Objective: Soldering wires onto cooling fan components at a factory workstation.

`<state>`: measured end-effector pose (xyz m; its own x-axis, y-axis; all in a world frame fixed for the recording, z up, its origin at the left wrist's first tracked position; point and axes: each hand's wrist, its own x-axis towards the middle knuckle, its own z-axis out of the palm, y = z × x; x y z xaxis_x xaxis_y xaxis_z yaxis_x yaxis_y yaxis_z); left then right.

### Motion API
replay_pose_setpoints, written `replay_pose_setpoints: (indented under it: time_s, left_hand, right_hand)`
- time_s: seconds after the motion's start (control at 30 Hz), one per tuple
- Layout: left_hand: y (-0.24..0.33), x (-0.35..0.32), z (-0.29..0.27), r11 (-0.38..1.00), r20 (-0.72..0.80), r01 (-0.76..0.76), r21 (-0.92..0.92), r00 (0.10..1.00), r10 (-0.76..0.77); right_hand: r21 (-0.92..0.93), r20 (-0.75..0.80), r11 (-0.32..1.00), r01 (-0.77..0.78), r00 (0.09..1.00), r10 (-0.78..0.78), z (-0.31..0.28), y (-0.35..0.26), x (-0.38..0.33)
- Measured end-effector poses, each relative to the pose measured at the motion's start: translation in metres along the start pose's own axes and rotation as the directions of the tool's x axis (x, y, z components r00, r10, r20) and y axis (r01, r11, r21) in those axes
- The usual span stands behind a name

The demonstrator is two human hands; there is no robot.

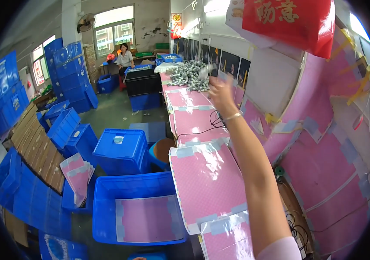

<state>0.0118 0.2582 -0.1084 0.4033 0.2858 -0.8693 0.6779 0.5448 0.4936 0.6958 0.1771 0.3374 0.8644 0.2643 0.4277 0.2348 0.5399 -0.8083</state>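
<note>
Daylight shows in the back window (pixel 126 38) and the left window (pixel 44 65), the room between them rather dim, while white glare burns out streaks high on the wall (pixel 214 29) and flares on the red bag (pixel 295 26). Blown-out patches mottle the worktop (pixel 198 190) from its near end up along its left edge, and near its far end the right hand (pixel 222 92) is blurred. Straight lines bow toward the rim, where the corners drop into black.

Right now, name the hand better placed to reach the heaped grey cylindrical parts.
Likely the right hand: it extends beside the heaped parts; the left hand barely shows at the bottom edge.
</note>
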Motion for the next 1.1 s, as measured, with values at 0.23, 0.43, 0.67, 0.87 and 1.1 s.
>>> replay_pose_setpoints:
  time_s: [0.23, 0.43, 0.67, 0.87, 1.1]
  left_hand:
    - [-0.009, 0.049, 0.019, 0.992, 0.036, -0.121, -0.041, 0.992, 0.122]
    - [0.011, 0.052, 0.063, 0.997, 0.057, 0.006, 0.078, 0.998, -0.01]
    - [0.089, -0.002, 0.197, 0.855, 0.49, -0.46, 0.238, 0.817, 0.304]
    - [0.107, -0.104, 0.295, 0.683, 0.749, -0.678, 0.273, 0.595, 0.292]
    - [-0.01, -0.135, 0.348, 0.522, 0.757, -0.552, 0.651, 0.525, -0.389]
  right_hand:
    - [-0.55, 0.783, 0.779, 0.3, 0.51, 0.356, 0.008, 0.066, -0.218]
    - [-0.868, 0.484, 0.486, -0.099, 0.041, 0.874, -0.107, 0.058, -0.433]
    - [-0.786, -0.002, 0.338, -0.517, 0.549, 0.836, -0.183, -0.065, -0.634]
    - [-0.353, -0.791, 0.546, -0.76, 0.554, 0.26, -0.161, -0.162, -0.76]
    - [-0.391, -0.887, 0.333, -0.858, 0.254, -0.386, -0.174, -0.141, -0.851]
